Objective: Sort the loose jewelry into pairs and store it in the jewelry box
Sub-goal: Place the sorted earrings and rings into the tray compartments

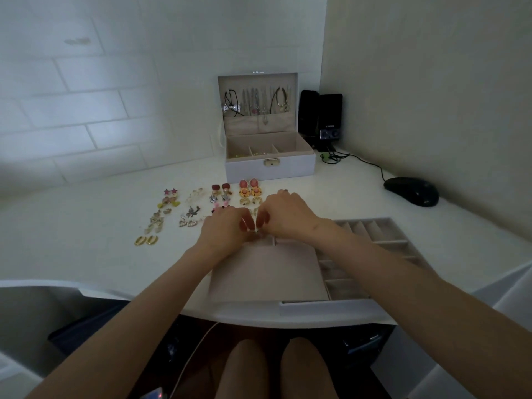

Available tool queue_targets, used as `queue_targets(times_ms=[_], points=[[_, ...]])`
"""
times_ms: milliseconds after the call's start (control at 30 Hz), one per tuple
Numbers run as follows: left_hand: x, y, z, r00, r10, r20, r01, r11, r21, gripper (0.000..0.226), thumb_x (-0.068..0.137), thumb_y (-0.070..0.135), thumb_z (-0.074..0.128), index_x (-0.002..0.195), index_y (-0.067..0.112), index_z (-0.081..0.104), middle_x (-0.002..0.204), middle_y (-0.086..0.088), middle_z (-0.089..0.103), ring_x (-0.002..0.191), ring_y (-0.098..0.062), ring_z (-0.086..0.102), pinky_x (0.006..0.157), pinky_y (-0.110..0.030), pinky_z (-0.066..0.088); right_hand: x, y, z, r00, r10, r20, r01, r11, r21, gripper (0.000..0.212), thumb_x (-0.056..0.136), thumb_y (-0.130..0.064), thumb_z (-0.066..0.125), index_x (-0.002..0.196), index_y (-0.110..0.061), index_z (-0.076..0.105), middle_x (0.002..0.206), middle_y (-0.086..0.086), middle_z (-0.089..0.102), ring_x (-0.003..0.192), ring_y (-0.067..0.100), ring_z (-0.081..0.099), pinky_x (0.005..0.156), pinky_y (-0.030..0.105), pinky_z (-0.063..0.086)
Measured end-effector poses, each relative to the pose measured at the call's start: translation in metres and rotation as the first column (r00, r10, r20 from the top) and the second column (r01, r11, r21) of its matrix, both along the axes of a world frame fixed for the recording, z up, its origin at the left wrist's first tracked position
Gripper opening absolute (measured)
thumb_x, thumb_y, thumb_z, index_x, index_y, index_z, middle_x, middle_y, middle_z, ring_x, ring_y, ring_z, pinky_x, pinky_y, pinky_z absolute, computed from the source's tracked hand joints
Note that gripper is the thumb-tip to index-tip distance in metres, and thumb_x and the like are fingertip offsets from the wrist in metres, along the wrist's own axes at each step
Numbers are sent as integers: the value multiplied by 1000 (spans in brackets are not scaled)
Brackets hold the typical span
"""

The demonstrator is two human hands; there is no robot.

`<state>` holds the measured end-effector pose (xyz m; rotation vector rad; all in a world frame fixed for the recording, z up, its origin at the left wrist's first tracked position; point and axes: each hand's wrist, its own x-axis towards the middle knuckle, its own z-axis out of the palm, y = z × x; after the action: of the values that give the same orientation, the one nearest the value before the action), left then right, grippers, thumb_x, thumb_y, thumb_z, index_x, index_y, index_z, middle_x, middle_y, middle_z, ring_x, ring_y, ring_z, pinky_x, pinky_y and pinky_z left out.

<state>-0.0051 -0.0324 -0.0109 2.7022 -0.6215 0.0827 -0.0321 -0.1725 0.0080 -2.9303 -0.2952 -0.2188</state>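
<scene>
Both hands meet at the far edge of the tray insert: left hand (227,228) and right hand (283,216) are curled, fingertips pinched together around a tiny metallic piece (255,231) right between them (too small to tell what it is, or which hand actually holds it). Tray insert (267,272) sits on the white desk (86,226) at the near edge, a flat beige pad on its left part and open divided compartments to the right, partly under the right forearm. Loose jewelry is laid out in pairs in rows on the desk just beyond and left of the hands: gold hoop earrings (146,240) nearest on the left, star earrings (170,192) at the far left, dark red earrings (220,187) and pink-and-orange round earrings (249,188) in the back row, closest to the box. Jewelry box (270,165) stands further back against the tiled wall, lid upright with necklaces (256,103) hanging inside it, lower section split into compartments with some items in them. Right of the box: black speakers (321,119) in the corner, and a black mouse (411,190) with its cable well apart from the jewelry.
</scene>
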Motion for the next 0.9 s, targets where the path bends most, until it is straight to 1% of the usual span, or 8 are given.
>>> queue_targets(times_ms=[167, 400, 500, 567, 633, 733, 833, 900], points=[[-1, 3, -2, 1000, -7, 18, 7, 1000, -13, 18, 80, 30, 69, 94, 20, 64, 96, 3, 66, 92, -18, 58, 75, -30, 46, 2, -2, 0, 999, -3, -52, 5, 999, 45, 19, 81, -32, 68, 98, -24, 73, 104, -1, 69, 103, 20, 55, 92, 34, 42], [-1, 4, 0, 1000, -13, -20, 13, 1000, 0, 19, 80, 33, 69, 93, 20, 62, 96, 4, 64, 94, -18, 58, 77, -30, 46, 2, 0, 6, 995, 12, -100, -9, 1000, 26, 18, 83, -30, 67, 98, -22, 72, 105, -1, 68, 98, 19, 59, 87, 31, 41], [13, 5, 17, 999, 26, -20, -27, 998, -57, 24, 83, 37, 65, 94, 16, 63, 92, 2, 61, 90, -17, 58, 81, -32, 48, 18, -8, 25, 995, -17, -97, 30, 990, 138, 19, 82, -31, 68, 97, -21, 73, 102, -3, 70, 95, 15, 61, 85, 31, 48], [35, 1, 34, 997, 82, 3, -81, 990, -111, 23, 86, 36, 62, 94, 15, 62, 92, -1, 63, 86, -19, 60, 82, -34, 51, 42, -16, 38, 993, -71, -90, 92, 965, 244, 18, 84, -27, 67, 97, -17, 73, 100, -1, 71, 90, 14, 62, 80, 28, 48], [63, -6, 44, 990, 140, -7, -140, 980, -141, 22, 86, 35, 61, 92, 14, 63, 89, -3, 65, 80, -20, 63, 80, -34, 53, 73, -21, 39, 984, -143, -104, 169, 934, 315, 18, 84, -23, 66, 94, -11, 74, 96, 4, 71, 85, 17, 63, 75, 30, 49], [105, -17, 37, 969, 233, -87, -243, 960, -136, 28, 81, 35, 67, 92, 9, 66, 89, -7, 65, 87, -25, 64, 76, -32, 50, 114, -23, 25, 945, -268, -187, 324, 837, 441, 22, 82, -17, 62, 98, -3, 68, 97, 14, 70, 87, 26, 66, 82, 37, 55], [138, -26, 17, 934, 342, -102, -351, 932, -91, 47, 75, 44, 70, 102, 6, 65, 102, -12, 65, 98, -29, 60, 81, -35, 51, 139, -22, 6, 909, -332, -251, 416, 763, 495, 30, 85, -17, 59, 113, -7, 59, 107, 13, 64, 93, 28, 63, 84, 37, 54], [150, -31, 6, 914, 401, -60, -404, 913, -61, 49, 74, 44, 71, 105, 7, 65, 106, -12, 63, 102, -29, 58, 84, -36, 51, 149, -21, -4, 883, -360, -302, 469, 714, 519, 44, 83, -20, 63, 126, -12, 52, 117, 10, 60, 102, 28, 60, 84, 34, 50]])
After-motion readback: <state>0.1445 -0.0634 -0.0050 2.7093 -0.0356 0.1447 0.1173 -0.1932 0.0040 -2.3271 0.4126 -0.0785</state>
